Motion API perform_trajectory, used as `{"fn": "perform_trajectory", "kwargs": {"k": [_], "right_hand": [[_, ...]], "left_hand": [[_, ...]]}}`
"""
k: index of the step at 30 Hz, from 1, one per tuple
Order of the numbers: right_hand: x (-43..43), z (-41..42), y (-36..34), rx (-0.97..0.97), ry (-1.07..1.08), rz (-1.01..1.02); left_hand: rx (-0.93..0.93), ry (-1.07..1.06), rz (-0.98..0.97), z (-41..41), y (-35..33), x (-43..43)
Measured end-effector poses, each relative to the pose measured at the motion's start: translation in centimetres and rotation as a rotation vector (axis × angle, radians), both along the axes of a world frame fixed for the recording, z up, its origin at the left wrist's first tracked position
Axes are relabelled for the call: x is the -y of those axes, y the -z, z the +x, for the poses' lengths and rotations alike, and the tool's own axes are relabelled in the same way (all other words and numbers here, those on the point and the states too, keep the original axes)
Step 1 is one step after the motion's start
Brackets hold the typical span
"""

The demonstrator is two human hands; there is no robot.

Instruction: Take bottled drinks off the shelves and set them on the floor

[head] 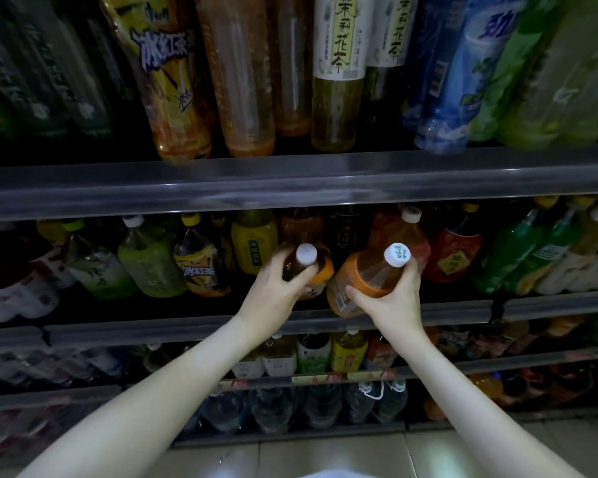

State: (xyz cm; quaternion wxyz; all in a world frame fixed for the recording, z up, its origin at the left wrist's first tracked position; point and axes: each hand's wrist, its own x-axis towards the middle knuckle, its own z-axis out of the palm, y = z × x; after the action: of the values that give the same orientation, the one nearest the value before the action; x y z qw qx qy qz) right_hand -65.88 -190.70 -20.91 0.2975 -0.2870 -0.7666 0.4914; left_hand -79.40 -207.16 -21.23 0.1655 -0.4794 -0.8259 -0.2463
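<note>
Both bare forearms reach up from the bottom corners of the frame toward the centre, over a strip of pale tiled floor (pixel 325 457) along the bottom edge.

The left hand (pixel 277 291) grips a dark bottle (pixel 292 267) with a white cap, its fingers (pixel 273 267) curled round the shoulder just under the cap; this hand is slightly blurred. Just to its right, the right hand (pixel 390 301) clasps an orange bottle (pixel 370 270), also white-capped, with the thumb on the bottle's left side and the fingers wrapped round its right side beside the cap. Both bottles tip cap-first toward the camera at the front of the middle shelf (pixel 463 310), in the centre of the frame. Whether either base is touching the shelf, I cannot tell.

Around them the middle shelf is crowded with more drinks: green bottles (pixel 518 257) to the right and a yellow iced-tea bottle (pixel 201 267) to the left. Across the top of the frame, on the upper shelf (pixel 290 181), stand taller bottles, among them a white-labelled tea bottle (pixel 339 63) near the centre and a blue bottle (pixel 463 81) to its right. Below the hands, smaller bottles line a lower shelf (pixel 497 365), and clear water bottles (pixel 273 408) stand in the bottom row just above the floor.
</note>
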Motion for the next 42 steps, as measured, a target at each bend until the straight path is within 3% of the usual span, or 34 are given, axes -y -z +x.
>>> {"fn": "perform_trajectory", "kwargs": {"k": [3,6,12,16,24,30,35,42], "right_hand": [[0.0,-0.1,0.2,0.024,-0.025,0.053],[0.1,-0.2,0.4,0.024,-0.031,0.082],[0.3,-0.6,0.5,0.022,-0.012,0.083],[0.8,-0.9,0.4,0.028,-0.028,0.091],[3.5,-5.4,1.2,0.109,-0.029,0.005],[5.6,-10.5,0.3,0.279,-0.04,0.124],[5.4,-14.1,-0.8,0.433,0.02,0.076],[5.0,-13.3,0.1,0.538,-0.046,0.091]], "left_hand": [[0.096,0.065,-0.02,-0.1,0.7,0.6],[0.269,-0.01,-0.046,-0.3,-0.4,0.8],[0.311,-0.038,-0.248,-1.2,-1.1,0.6],[0.384,-0.112,-0.121,-0.8,-1.9,2.0],[0.337,-0.117,0.128,0.4,-4.6,7.6],[0.436,-0.213,0.142,1.0,-5.1,12.7],[0.497,-0.296,0.173,1.2,-5.1,15.2],[0.716,-0.404,0.178,0.4,-4.0,18.3]]}}
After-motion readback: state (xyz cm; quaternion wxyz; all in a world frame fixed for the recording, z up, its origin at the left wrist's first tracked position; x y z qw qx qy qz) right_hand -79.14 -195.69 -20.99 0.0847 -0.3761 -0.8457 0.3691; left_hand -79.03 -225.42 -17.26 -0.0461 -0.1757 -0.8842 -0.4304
